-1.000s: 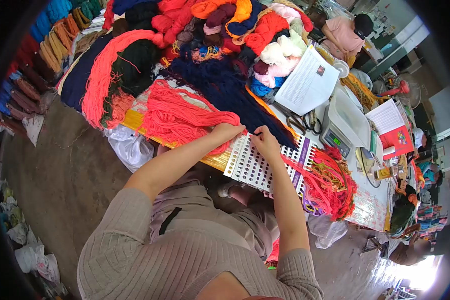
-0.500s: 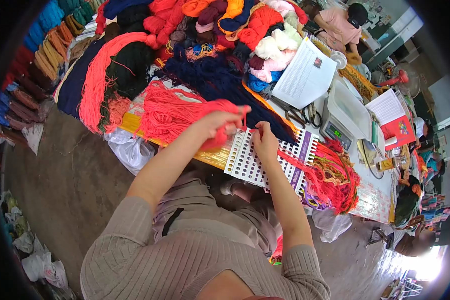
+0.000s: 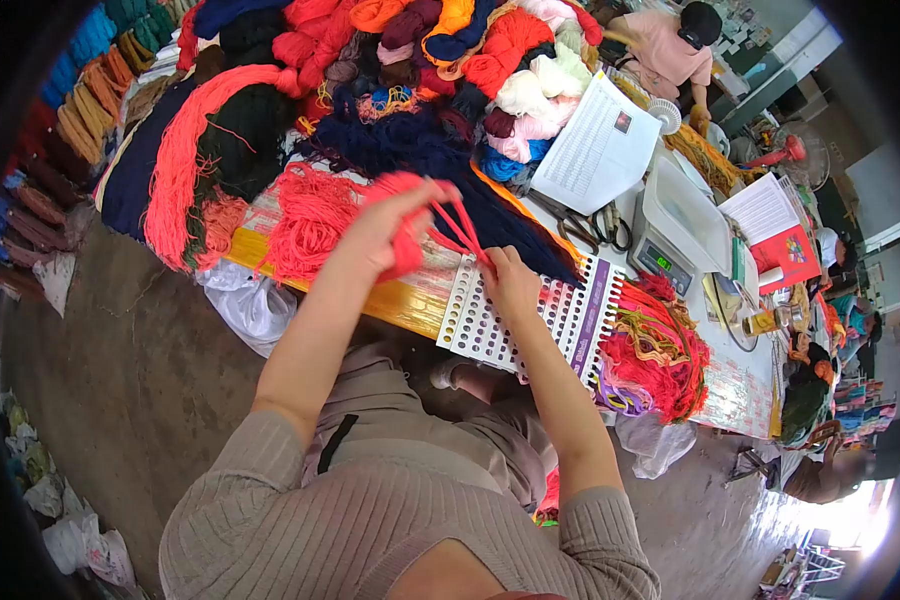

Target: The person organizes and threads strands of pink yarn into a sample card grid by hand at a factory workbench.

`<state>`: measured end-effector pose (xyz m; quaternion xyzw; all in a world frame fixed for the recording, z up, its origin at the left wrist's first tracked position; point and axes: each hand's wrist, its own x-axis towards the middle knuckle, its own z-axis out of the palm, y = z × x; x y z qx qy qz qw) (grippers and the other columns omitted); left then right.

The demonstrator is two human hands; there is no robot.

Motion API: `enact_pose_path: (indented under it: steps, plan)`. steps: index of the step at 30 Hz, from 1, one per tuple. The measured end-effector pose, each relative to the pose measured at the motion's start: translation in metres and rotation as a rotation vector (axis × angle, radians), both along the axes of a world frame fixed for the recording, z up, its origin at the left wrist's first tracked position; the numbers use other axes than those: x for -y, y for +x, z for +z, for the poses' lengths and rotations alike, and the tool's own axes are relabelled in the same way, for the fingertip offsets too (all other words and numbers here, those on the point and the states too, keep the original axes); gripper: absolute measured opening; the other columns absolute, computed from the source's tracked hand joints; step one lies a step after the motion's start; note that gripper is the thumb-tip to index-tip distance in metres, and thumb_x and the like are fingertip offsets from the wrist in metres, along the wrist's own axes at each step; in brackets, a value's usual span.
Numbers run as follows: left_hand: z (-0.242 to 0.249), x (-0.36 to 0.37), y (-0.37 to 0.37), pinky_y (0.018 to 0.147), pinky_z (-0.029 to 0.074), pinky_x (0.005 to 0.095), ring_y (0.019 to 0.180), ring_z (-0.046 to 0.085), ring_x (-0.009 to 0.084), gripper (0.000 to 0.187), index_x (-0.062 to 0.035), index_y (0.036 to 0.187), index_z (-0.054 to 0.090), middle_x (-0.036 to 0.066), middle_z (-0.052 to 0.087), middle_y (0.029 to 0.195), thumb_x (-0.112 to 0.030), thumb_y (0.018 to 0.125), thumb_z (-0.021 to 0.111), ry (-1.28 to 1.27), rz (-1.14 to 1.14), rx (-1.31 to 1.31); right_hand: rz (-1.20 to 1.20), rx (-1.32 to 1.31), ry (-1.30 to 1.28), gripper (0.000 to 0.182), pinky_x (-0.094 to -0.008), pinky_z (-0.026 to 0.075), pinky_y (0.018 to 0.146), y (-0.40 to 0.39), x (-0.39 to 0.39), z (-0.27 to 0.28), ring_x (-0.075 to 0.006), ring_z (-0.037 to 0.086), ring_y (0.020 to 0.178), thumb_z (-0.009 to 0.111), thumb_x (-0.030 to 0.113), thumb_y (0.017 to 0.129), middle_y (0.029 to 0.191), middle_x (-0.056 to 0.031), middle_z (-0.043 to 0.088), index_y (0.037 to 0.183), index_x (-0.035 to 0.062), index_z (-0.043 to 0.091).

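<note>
My left hand [image 3: 383, 230] is raised over the coral yarn pile [image 3: 313, 225], its fingers closed round a blurred bundle of coral yarn [image 3: 405, 255]. Strands stretch from it to my right hand [image 3: 513, 283], which pinches their end above a white card with rows of holes [image 3: 467, 325]. A purple strip [image 3: 592, 322] runs along the card. Past the card's right side lies a tangle of red, green and orange yarn [image 3: 656, 350]. Dark navy yarn [image 3: 490, 210] spreads just behind my hands.
Scissors [image 3: 611, 228], a digital scale [image 3: 667, 255] and a printed sheet [image 3: 598, 148] are to the right. Many yarn hanks [image 3: 510, 52] fill the back. A person in pink [image 3: 670, 55] is at the upper right. A yellow table edge [image 3: 400, 309] is nearest my body.
My left hand has moved left and up with the coral yarn, away from my right hand, and the strands between them are longer. The coral strands across the card are gone from there.
</note>
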<state>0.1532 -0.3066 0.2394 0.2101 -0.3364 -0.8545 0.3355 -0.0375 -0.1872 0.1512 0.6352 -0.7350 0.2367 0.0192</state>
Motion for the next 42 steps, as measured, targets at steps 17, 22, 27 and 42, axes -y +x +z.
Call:
enact_pose_path:
  steps: [17, 22, 27, 42]
  plan:
    - [-0.124, -0.003, -0.066, 0.074, 0.046, 0.0311, 0.074, 0.056, 0.0160, 0.061, -0.0143, 0.134, 0.041, 0.004, 0.060, 0.080, -0.005, 0.077, 0.060, -1.273, 0.289, 0.876, -0.203, 0.504, -0.140, 0.014, -0.0380, 0.046, 0.061, -0.010, 0.000, -0.002, -0.0301, 0.059, 0.067, 0.059, 0.011, 0.077, 0.073, -0.0148, 0.058, 0.083, 0.0024, 0.051]
    - [-0.083, 0.018, -0.016, 0.065, 0.049, 0.0236, 0.069, 0.056, 0.0132, 0.058, -0.0133, 0.141, 0.028, 0.005, 0.059, 0.082, -0.005, 0.088, 0.049, -0.940, 0.235, 0.465, -0.117, 0.100, 0.035, 0.039, -0.0388, 0.046, 0.060, 0.006, -0.001, 0.008, -0.0263, 0.060, 0.071, 0.064, 0.033, 0.075, 0.088, -0.0067, 0.054, 0.102, 0.0104, 0.050]
    - [-0.091, -0.003, -0.037, 0.072, 0.049, 0.0263, 0.083, 0.060, 0.0143, 0.058, -0.0148, 0.140, 0.031, 0.008, 0.063, 0.093, -0.005, 0.086, 0.051, -1.014, 0.282, 0.563, -0.107, 0.114, 0.043, 0.040, -0.0386, 0.046, 0.059, 0.003, 0.003, 0.000, -0.0239, 0.060, 0.070, 0.065, 0.033, 0.072, 0.086, -0.0059, 0.054, 0.102, 0.0101, 0.050]
    - [-0.089, -0.023, -0.057, 0.081, 0.045, 0.0320, 0.084, 0.058, 0.0198, 0.054, -0.0123, 0.132, 0.041, 0.010, 0.061, 0.093, -0.012, 0.081, 0.058, -1.281, 0.146, 0.796, -0.130, 0.248, 0.043, 0.037, -0.0370, 0.047, 0.065, 0.002, 0.000, 0.007, -0.0249, 0.060, 0.078, 0.064, 0.030, 0.073, 0.092, -0.0076, 0.056, 0.101, 0.0083, 0.050]
